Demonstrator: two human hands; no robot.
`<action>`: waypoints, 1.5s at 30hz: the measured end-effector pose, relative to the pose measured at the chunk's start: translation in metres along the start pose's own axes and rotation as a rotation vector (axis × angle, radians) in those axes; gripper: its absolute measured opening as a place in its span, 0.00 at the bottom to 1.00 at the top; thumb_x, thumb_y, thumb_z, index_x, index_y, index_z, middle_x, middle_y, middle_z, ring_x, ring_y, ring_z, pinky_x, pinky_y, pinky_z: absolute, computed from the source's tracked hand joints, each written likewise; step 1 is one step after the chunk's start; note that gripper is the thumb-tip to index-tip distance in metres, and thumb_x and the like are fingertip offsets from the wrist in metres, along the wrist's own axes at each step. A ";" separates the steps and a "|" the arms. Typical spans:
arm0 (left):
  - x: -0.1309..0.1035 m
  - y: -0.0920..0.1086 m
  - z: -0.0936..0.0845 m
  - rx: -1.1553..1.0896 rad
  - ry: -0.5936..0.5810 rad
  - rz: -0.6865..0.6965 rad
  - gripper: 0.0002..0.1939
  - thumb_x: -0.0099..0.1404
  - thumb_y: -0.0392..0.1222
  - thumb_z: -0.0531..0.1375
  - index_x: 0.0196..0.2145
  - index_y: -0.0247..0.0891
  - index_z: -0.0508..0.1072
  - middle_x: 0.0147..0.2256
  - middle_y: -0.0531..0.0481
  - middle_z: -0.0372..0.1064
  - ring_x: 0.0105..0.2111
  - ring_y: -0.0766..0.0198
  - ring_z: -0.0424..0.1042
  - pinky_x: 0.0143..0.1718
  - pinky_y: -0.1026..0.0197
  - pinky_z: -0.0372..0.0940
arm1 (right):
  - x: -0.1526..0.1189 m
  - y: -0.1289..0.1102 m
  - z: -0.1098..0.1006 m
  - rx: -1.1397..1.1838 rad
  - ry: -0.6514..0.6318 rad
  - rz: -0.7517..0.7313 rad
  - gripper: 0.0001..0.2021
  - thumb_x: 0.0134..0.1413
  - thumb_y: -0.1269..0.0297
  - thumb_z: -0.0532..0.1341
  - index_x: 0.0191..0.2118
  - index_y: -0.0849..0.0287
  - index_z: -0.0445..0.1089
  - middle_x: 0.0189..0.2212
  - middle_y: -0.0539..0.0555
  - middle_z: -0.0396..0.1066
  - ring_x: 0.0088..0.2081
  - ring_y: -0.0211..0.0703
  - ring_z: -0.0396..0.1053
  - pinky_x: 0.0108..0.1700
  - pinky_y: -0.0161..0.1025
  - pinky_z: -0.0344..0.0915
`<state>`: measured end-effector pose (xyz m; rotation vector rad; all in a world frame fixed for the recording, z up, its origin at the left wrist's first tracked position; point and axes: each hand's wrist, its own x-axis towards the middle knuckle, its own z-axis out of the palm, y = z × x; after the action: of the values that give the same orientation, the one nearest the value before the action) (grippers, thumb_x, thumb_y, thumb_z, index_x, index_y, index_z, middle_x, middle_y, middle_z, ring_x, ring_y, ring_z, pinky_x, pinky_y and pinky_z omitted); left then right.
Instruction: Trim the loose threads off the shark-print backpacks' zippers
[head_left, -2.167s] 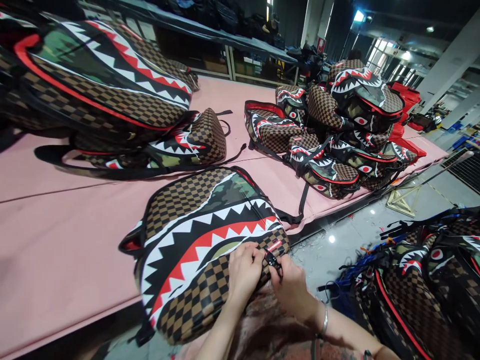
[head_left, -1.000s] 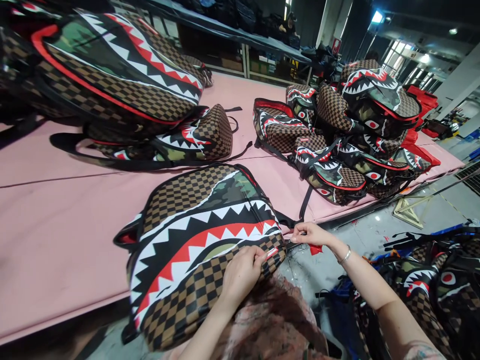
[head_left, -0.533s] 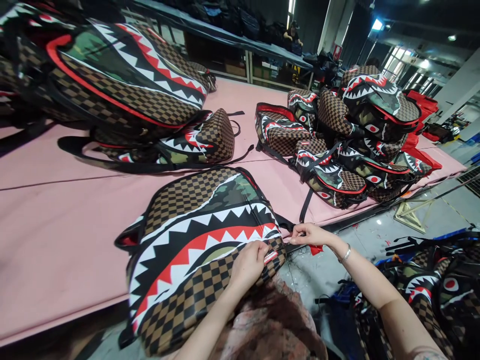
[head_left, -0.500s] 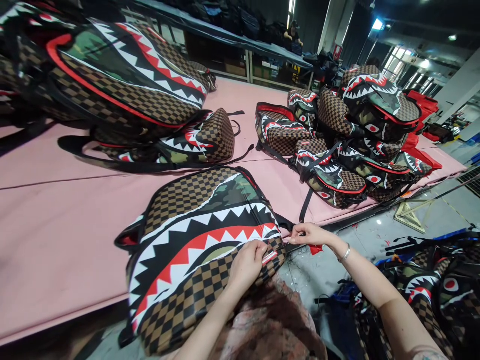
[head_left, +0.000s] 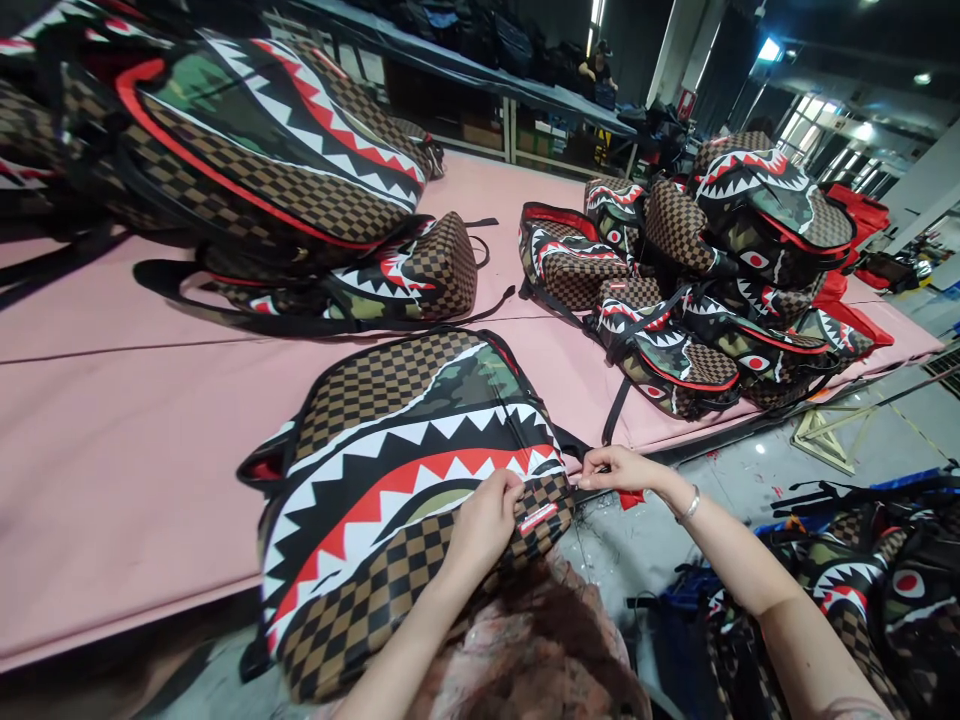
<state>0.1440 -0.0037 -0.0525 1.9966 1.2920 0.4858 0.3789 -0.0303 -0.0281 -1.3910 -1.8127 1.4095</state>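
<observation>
A brown-and-black checkered backpack (head_left: 360, 560) with a shark-mouth print and a camouflage patch lies face up at the pink table's near edge, part of it hanging over. My left hand (head_left: 486, 518) rests on its front beside the small red-and-white label (head_left: 538, 517). Its fingers are curled together in a pinch, and whatever is between them is hidden. At the backpack's right edge, by a black strap (head_left: 571, 442), my right hand (head_left: 616, 468) pinches something small that I cannot make out.
Large matching backpacks (head_left: 247, 160) are heaped at the left of the pink table (head_left: 135, 440). Another pile (head_left: 667, 340) stands at the back right. More bags (head_left: 847, 590) sit low at the right. Far back, a person (head_left: 596, 75) is by a long dark table.
My left hand has shifted slightly left and up across the backpack's front, uncovering more of the label. My right hand keeps its pinch at the edge. The view has turned a little.
</observation>
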 end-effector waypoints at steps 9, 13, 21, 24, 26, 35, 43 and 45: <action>-0.052 -0.020 -0.009 -0.223 0.358 -0.170 0.12 0.59 0.49 0.49 0.34 0.42 0.66 0.31 0.50 0.71 0.30 0.59 0.71 0.33 0.60 0.64 | -0.002 -0.004 -0.004 -0.054 0.018 0.038 0.20 0.47 0.47 0.61 0.26 0.63 0.65 0.22 0.47 0.61 0.26 0.34 0.57 0.30 0.31 0.55; -0.055 -0.024 -0.005 -0.259 0.374 -0.207 0.13 0.58 0.51 0.50 0.34 0.42 0.67 0.29 0.50 0.72 0.32 0.59 0.71 0.35 0.60 0.64 | 0.001 -0.013 -0.006 -0.085 -0.048 0.027 0.20 0.46 0.48 0.62 0.26 0.63 0.64 0.23 0.47 0.61 0.26 0.33 0.56 0.30 0.31 0.54; -0.057 -0.032 -0.002 -0.342 0.373 -0.184 0.14 0.59 0.52 0.50 0.34 0.41 0.67 0.29 0.51 0.71 0.29 0.61 0.71 0.33 0.60 0.64 | 0.003 -0.011 -0.003 -0.052 -0.063 0.076 0.20 0.47 0.47 0.61 0.27 0.64 0.65 0.23 0.47 0.61 0.27 0.34 0.58 0.30 0.31 0.55; -0.058 -0.029 -0.004 -0.360 0.387 -0.181 0.14 0.59 0.52 0.50 0.34 0.41 0.67 0.28 0.51 0.71 0.29 0.60 0.71 0.33 0.60 0.64 | 0.003 -0.013 -0.001 -0.095 -0.043 0.069 0.19 0.48 0.48 0.61 0.27 0.64 0.65 0.24 0.48 0.62 0.28 0.34 0.58 0.32 0.32 0.56; -0.058 -0.027 -0.004 -0.368 0.401 -0.180 0.14 0.59 0.51 0.50 0.34 0.41 0.67 0.29 0.51 0.72 0.30 0.60 0.71 0.34 0.60 0.64 | 0.004 -0.016 0.001 -0.130 -0.046 0.068 0.19 0.48 0.48 0.61 0.27 0.63 0.65 0.24 0.48 0.62 0.28 0.34 0.58 0.32 0.32 0.56; -0.060 -0.023 -0.008 -0.433 0.414 -0.207 0.12 0.59 0.49 0.51 0.34 0.41 0.68 0.29 0.52 0.72 0.30 0.61 0.72 0.36 0.61 0.65 | 0.017 -0.013 0.013 -0.094 -0.122 0.051 0.19 0.47 0.49 0.62 0.26 0.63 0.65 0.24 0.47 0.62 0.27 0.34 0.58 0.32 0.31 0.56; -0.061 -0.022 -0.010 -0.436 0.415 -0.185 0.10 0.58 0.48 0.51 0.33 0.41 0.68 0.29 0.52 0.71 0.30 0.61 0.70 0.35 0.61 0.65 | 0.023 -0.023 0.027 -0.157 -0.135 0.037 0.16 0.50 0.52 0.61 0.27 0.63 0.67 0.26 0.48 0.65 0.28 0.34 0.61 0.32 0.31 0.57; -0.061 -0.022 -0.010 -0.442 0.414 -0.196 0.10 0.58 0.48 0.52 0.33 0.41 0.68 0.29 0.53 0.71 0.29 0.61 0.70 0.35 0.61 0.65 | 0.025 -0.025 0.030 -0.169 -0.152 0.034 0.16 0.50 0.52 0.62 0.27 0.63 0.67 0.25 0.48 0.65 0.28 0.34 0.61 0.32 0.31 0.57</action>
<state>0.0972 -0.0492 -0.0575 1.4307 1.4517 1.0291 0.3339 -0.0206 -0.0222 -1.4368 -2.0559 1.4427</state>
